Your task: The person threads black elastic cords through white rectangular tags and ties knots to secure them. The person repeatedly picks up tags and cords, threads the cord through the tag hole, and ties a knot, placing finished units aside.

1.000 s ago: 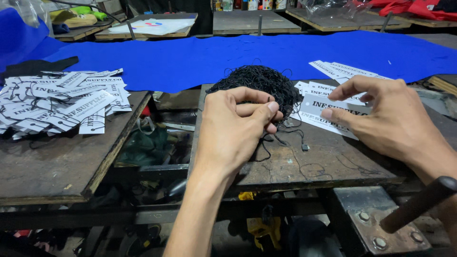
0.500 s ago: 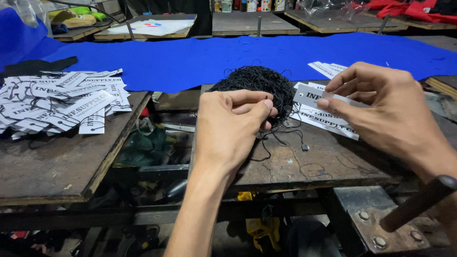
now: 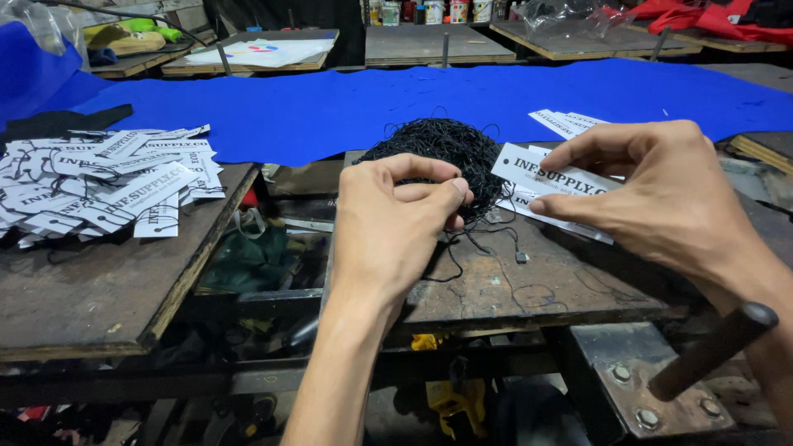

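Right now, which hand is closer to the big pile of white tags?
Left. The left hand is beside the pile of white tags; the right hand is farther off.

Tangle of cord lies between tag heap left and loose tags right.

matt paper tag, black string tangle, rough wooden board

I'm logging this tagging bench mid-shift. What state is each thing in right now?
Left hand: pinching a black string by the tangle.
Right hand: holding one white tag, lifted.
White tag: held, no string on it that I can see.
String tangle: heaped, loose ends trailing.
Strung tags: piled on the left board.
Blue cloth: spread flat.
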